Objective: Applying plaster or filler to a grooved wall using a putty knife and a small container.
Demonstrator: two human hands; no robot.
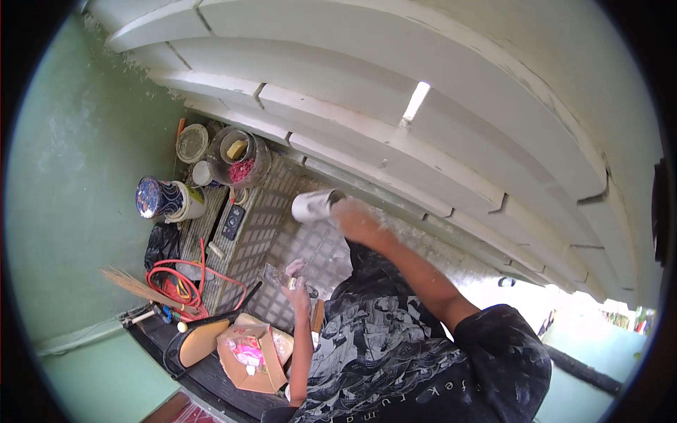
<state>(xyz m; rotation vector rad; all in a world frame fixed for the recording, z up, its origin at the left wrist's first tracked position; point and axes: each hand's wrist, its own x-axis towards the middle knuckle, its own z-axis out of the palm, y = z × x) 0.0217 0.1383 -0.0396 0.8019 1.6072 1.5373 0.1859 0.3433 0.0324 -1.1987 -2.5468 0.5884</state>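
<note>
**Figure 1. Single head-mounted fisheye view, looking steeply down**

I read this scene through one camera, the left of the pair worn on the person's head. It looks down past the black shirt (423, 374) and along the white stepped moulding (395, 106), which bends across the upper frame. The green wall (77, 176) closes the left side. The view is closest to the shirt and arms. The right hand (356, 220), gripping a white cup (314, 206), sits near centre. The left hand (300, 285), closed on a small grey tool (273, 275), is below it. The lattice-topped bench (264, 211) lies farther beneath. A dark round rim frames everything.
</note>
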